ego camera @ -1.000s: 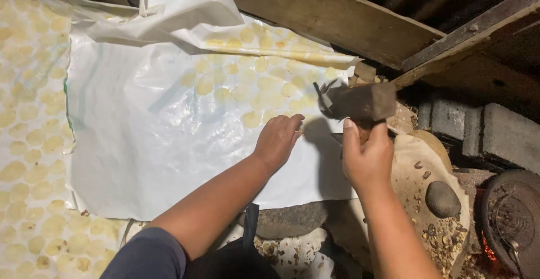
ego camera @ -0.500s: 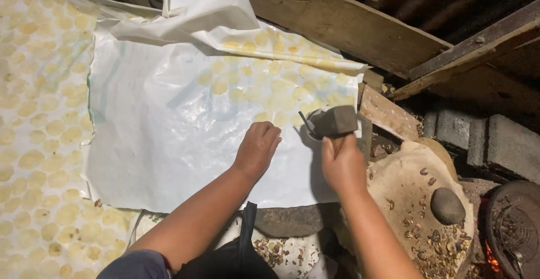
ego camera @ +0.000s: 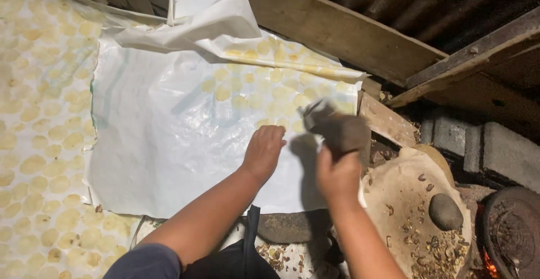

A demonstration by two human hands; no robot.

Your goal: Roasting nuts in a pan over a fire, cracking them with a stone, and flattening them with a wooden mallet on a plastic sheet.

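Fingers (ego camera: 274,135) of the left hand (ego camera: 263,151) are seen laid flat and slightly spread on a white plastic sheet (ego camera: 169,144); nothing is gripped by them, and the sheet is only pressed down under the palm. The fingers of the right hand (ego camera: 337,175) are closed around a dark, blurred block-shaped tool (ego camera: 336,128), which is held just above the sheet near its right edge; whether it is of stone or wood cannot be told because of the blur.

In the head view, pale yellow flattened discs (ego camera: 264,90) are seen in rows under the translucent sheet, mostly toward its far right corner, close to the held tool. The sheet's far edge is folded back on itself in a crumpled flap (ego camera: 208,23). A second spread of the same yellow discs (ego camera: 39,144) is laid on the surface along the left edge, uncovered. Wooden planks (ego camera: 337,28) are set along the far side. To the right of the right hand, a shallow round tray (ego camera: 402,186) is placed, with a smooth grey stone (ego camera: 445,211) resting in it among scattered nut shells (ego camera: 427,245). Grey concrete blocks (ego camera: 495,152) are seen beyond the tray, and a dark round pan (ego camera: 514,228) with glowing embers beside it is seen at the lower right corner.
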